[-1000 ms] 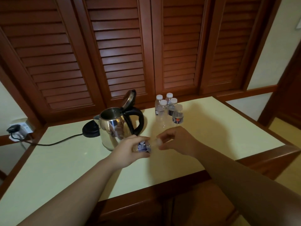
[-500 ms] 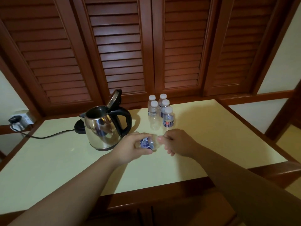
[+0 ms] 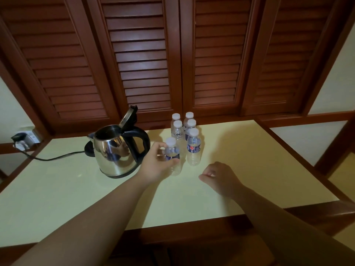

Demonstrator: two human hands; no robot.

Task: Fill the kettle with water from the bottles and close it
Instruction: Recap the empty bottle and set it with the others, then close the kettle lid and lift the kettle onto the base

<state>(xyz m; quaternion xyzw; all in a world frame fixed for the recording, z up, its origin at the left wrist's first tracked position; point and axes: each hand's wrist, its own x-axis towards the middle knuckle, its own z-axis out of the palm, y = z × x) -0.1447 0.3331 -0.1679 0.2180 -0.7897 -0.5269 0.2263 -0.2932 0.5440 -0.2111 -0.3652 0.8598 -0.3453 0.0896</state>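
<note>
Head view: left hand (image 3: 155, 166) grips thin, squashy capped bottle (image 3: 172, 156) mid-body; right hand (image 3: 219, 176) loosely curled, holding nothing.

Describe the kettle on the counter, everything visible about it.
The kettle is a rounded, shiny steel-looking body with a black handle on its right side and a short spout at upper left. Its hinged lid stands open, tilted back. It sits upright on the pale countertop, off its black base, which lies behind it with a cord running left. Nothing grips it; the left hand is beside it.
</note>
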